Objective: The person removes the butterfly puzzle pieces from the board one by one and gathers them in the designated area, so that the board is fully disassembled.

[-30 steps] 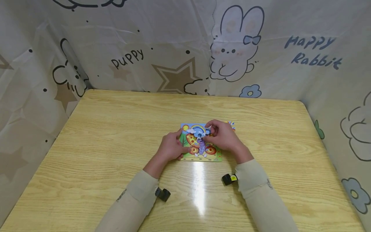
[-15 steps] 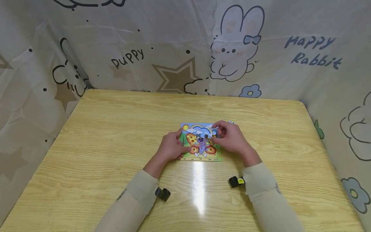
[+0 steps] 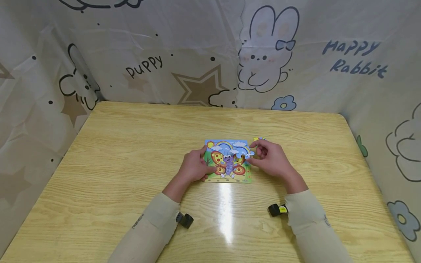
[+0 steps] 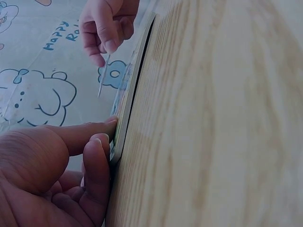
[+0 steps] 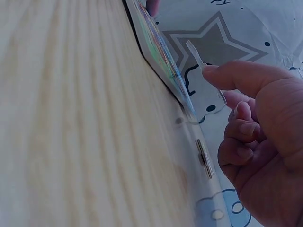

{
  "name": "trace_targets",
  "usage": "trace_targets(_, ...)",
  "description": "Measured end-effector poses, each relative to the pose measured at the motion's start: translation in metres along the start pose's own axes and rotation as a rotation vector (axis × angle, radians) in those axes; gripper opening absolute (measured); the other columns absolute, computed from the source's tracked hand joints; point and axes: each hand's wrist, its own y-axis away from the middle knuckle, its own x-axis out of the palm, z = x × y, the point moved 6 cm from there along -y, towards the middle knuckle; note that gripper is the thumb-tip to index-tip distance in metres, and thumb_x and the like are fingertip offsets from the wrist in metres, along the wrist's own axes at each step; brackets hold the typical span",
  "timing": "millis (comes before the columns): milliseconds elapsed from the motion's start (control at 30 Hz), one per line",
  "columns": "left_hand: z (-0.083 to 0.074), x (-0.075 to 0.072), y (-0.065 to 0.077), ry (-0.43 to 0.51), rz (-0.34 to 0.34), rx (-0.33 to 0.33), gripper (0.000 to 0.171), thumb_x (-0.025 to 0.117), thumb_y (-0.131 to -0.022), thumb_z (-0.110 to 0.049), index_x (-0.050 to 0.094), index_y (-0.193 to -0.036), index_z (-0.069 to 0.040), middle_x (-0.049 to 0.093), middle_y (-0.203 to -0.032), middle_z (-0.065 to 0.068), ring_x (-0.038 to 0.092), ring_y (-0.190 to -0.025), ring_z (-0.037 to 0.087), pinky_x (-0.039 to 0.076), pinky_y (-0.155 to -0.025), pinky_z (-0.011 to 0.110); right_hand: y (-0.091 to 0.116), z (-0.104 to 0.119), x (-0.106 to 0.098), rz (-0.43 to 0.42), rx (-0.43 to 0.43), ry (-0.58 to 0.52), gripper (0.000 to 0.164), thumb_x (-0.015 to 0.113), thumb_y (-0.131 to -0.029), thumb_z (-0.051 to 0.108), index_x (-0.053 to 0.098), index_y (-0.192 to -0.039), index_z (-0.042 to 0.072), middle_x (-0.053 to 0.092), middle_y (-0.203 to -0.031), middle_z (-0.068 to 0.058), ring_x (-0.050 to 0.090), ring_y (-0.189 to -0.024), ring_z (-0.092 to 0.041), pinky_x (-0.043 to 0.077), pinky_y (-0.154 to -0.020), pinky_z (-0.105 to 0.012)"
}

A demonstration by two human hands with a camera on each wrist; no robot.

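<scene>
A flat jigsaw board [image 3: 227,180] with a purple butterfly picture lies on the table. My left hand [image 3: 194,166] grips its left edge, thumb on the top face, as the left wrist view [image 4: 113,146] also shows. Between thumb and fingertips my right hand [image 3: 271,159] pinches a blue jigsaw piece [image 3: 242,151] with a rainbow and cloud print. That piece overlaps the board's upper right part in the head view. In the right wrist view the thin piece [image 5: 195,53] is held tilted, with a gap between it and the board.
Loose jigsaw pieces [image 3: 259,138] lie on the table [image 3: 148,138] just behind the right hand, partly hidden by it; the right wrist view shows their edges [image 5: 204,158]. A printed curtain [image 3: 197,44] stands behind the table and along both sides.
My right hand has moved right with the jigsaw piece, from over the board's upper middle to its right edge, uncovering the butterfly's head. The left hand stays put on the board.
</scene>
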Motion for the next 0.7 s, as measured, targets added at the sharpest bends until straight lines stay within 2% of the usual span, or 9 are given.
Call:
trace_targets(333,0.0,0.0,0.0,0.005,-0.002,-0.003,0.096,0.086,-0.081,-0.013,0.028,-0.158,-0.01,0.058,-0.058,0.01,0.056,-0.04,0.018,0.051,-0.043,0.031,0.009,-0.007,-0.013,-0.021,0.019,0.032,0.033,0.084,-0.082,0.012,0.066,-0.108,0.007,0.052,-0.078,-0.008,0.046,-0.067,-0.022,0.038,-0.058,-0.028)
trace_targets(700,-0.001,0.0,0.0,-0.002,0.0,0.004,0.096,0.086,-0.081,-0.012,0.028,-0.157,-0.009,0.058,-0.057,0.009,0.056,-0.04,0.018,0.048,-0.041,0.028,0.017,-0.024,-0.03,-0.051,0.033,0.065,0.032,0.084,-0.084,0.016,0.067,-0.11,0.008,0.051,-0.077,-0.008,0.046,-0.067,-0.021,0.038,-0.058,-0.026)
